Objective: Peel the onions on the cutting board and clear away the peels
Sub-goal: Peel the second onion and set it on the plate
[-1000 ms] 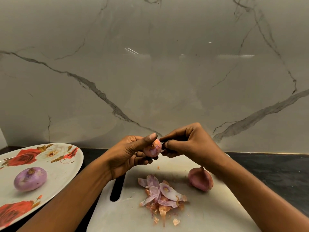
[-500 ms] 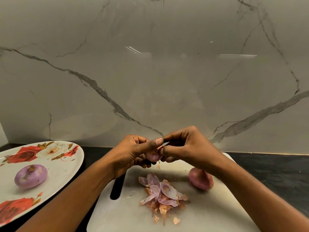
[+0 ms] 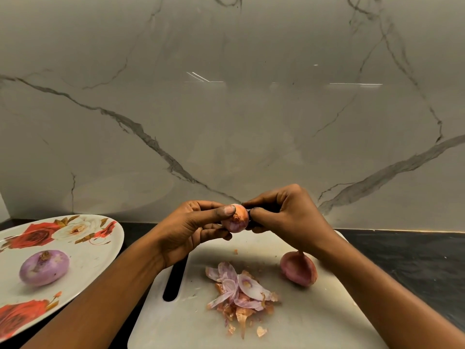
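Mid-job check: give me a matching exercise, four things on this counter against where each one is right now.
Things
1. purple onion
2. orange-tinged onion
3. pink onion
4. peels

Places
A. piled in the middle of the board
B. on the plate
C. gripped in the left hand, above the board
D. lying on the right part of the board

Pairs: 1-B, 2-C, 3-D, 4-A
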Demonstrator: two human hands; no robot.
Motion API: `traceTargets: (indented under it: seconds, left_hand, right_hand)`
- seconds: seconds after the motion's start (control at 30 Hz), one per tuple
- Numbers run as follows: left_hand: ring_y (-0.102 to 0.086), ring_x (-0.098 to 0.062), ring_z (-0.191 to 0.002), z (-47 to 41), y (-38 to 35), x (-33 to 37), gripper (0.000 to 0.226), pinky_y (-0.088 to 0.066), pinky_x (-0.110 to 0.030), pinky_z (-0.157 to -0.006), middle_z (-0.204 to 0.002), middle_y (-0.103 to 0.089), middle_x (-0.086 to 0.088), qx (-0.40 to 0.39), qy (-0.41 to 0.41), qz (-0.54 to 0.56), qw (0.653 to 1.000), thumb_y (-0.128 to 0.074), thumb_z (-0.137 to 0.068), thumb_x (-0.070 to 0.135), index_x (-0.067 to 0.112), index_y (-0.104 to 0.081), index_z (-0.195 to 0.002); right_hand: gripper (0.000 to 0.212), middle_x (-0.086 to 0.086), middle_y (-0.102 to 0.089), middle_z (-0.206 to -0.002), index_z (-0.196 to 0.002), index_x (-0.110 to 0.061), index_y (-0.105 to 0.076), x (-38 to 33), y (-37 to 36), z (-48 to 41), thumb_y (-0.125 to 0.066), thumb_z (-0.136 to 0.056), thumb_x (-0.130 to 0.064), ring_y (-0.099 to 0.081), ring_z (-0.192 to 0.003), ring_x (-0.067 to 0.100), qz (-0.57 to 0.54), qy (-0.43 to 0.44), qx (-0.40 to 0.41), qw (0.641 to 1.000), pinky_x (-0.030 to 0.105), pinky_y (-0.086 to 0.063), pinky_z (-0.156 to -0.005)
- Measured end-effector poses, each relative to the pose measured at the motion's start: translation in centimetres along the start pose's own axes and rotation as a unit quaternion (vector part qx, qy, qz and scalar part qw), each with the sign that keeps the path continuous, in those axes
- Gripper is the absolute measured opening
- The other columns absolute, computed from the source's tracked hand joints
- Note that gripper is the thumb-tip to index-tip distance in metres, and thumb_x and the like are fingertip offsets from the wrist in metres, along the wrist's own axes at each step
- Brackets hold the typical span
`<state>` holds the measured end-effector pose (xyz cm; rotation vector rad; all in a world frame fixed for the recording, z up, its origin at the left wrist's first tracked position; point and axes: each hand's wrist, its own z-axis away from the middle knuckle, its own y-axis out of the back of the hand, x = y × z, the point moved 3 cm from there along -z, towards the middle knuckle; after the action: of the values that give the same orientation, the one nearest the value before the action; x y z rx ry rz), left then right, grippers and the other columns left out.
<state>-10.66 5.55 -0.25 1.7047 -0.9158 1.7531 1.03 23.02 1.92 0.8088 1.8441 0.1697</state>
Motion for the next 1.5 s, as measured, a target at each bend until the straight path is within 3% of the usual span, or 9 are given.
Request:
traceTargets:
  seconds: [0.17,0.33,0.57,0.7,0.83,0.93,1.03,1.3,1.5]
  left_hand:
    - [-0.077,-0.031,-0.082,0.4,-0.1,0.3,0.031,-0.065,-0.027,-0.069,-0.107,-0.077,-0.025,-0.007,0.001,-0.011,1.0,-0.078,-0.078,0.024,0.01,-0.084,-0.104]
    - [-0.078,-0.037,-0.091,0.7,-0.7,0.3,0.023,-0.066,-0.029,-0.073,-0.11,-0.078,-0.022,-0.026,0.012,-0.021,0.999,-0.077,-0.079,0.018,0.013,-0.085,-0.1]
    - [-0.078,-0.04,-0.094,0.6,-0.6,0.1,0.024,-0.067,-0.034,-0.078,-0.11,-0.078,-0.023,-0.028,0.02,-0.029,0.999,-0.079,-0.078,0.018,0.009,-0.085,-0.1]
    - [-0.078,-0.038,-0.096,0.4,-0.7,0.0,0.024,-0.067,-0.035,-0.08,-0.111,-0.078,-0.022,-0.032,0.029,-0.026,0.999,-0.078,-0.078,0.02,0.009,-0.085,-0.098]
    - [-0.077,-0.041,-0.098,0.4,-0.5,0.0,0.025,-0.066,-0.037,-0.082,-0.111,-0.078,-0.021,-0.025,0.025,-0.034,0.999,-0.079,-0.077,0.021,0.011,-0.085,-0.1]
    - [-0.078,-0.037,-0.094,0.4,-0.4,0.0,0.029,-0.067,-0.036,-0.079,-0.11,-0.078,-0.021,-0.02,0.02,-0.04,0.999,-0.081,-0.076,0.019,0.007,-0.084,-0.103]
    - [-0.078,-0.03,-0.087,0.5,-0.6,0.1,0.031,-0.067,-0.031,-0.073,-0.107,-0.078,-0.022,-0.024,0.017,-0.057,0.998,-0.081,-0.076,0.016,0.005,-0.082,-0.104]
    - [-0.079,-0.032,-0.085,0.4,-0.7,-0.2,0.028,-0.067,-0.033,-0.072,-0.103,-0.078,-0.023,-0.023,0.016,-0.072,0.997,-0.081,-0.077,0.017,0.002,-0.081,-0.1]
    - [-0.079,-0.034,-0.09,0.4,-0.9,0.0,0.018,-0.066,-0.03,-0.069,-0.103,-0.079,-0.02,-0.016,0.011,-0.054,0.998,-0.08,-0.075,0.019,0.01,-0.086,-0.089]
  right_hand:
    - [0.03,0.013,-0.082,-0.096,-0.126,-0.01,-0.074,-0.2,-0.2,0.0,-0.075,-0.096,-0.007,-0.081,-0.088,0.028,-0.126,-0.092,-0.069,0.985,0.033,-0.067,-0.08]
    - [0.037,0.011,-0.082,-0.1,-0.128,-0.01,-0.071,0.0,-0.6,0.1,-0.078,-0.092,-0.003,-0.081,-0.094,0.028,-0.127,-0.116,-0.115,0.978,0.034,-0.066,-0.084]
    - [0.035,0.009,-0.083,-0.096,-0.125,-0.006,-0.075,0.3,-1.0,0.1,-0.082,-0.091,-0.01,-0.081,-0.09,0.026,-0.082,-0.08,-0.096,0.989,0.042,-0.066,-0.085]
    - [0.026,0.008,-0.083,-0.092,-0.119,-0.006,-0.079,0.5,-0.8,0.0,-0.075,-0.093,-0.005,-0.081,-0.083,0.024,-0.028,-0.066,-0.062,0.995,0.042,-0.067,-0.081]
    - [0.025,0.013,-0.082,-0.097,-0.121,-0.005,-0.078,0.3,-0.4,-0.1,-0.072,-0.097,-0.006,-0.081,-0.087,0.027,-0.066,-0.086,-0.084,0.991,0.038,-0.067,-0.081]
    - [0.029,0.015,-0.082,-0.097,-0.125,-0.006,-0.075,-0.1,-0.5,0.2,-0.074,-0.096,-0.011,-0.081,-0.091,0.029,-0.097,-0.108,-0.109,0.983,0.038,-0.067,-0.084]
    - [0.035,0.01,-0.083,-0.092,-0.126,-0.01,-0.073,-0.1,-0.9,0.3,-0.079,-0.093,-0.01,-0.081,-0.089,0.024,-0.061,-0.101,-0.12,0.986,0.038,-0.066,-0.084]
    - [0.027,0.004,-0.083,-0.089,-0.123,-0.011,-0.077,-0.6,-1.2,0.8,-0.073,-0.096,-0.015,-0.081,-0.08,0.02,0.032,-0.017,-0.124,0.992,0.044,-0.067,-0.081]
    - [0.026,0.004,-0.082,-0.09,-0.12,-0.012,-0.08,-0.1,-0.8,0.3,-0.067,-0.097,-0.008,-0.08,-0.077,0.018,0.077,0.006,-0.067,0.995,0.043,-0.068,-0.077]
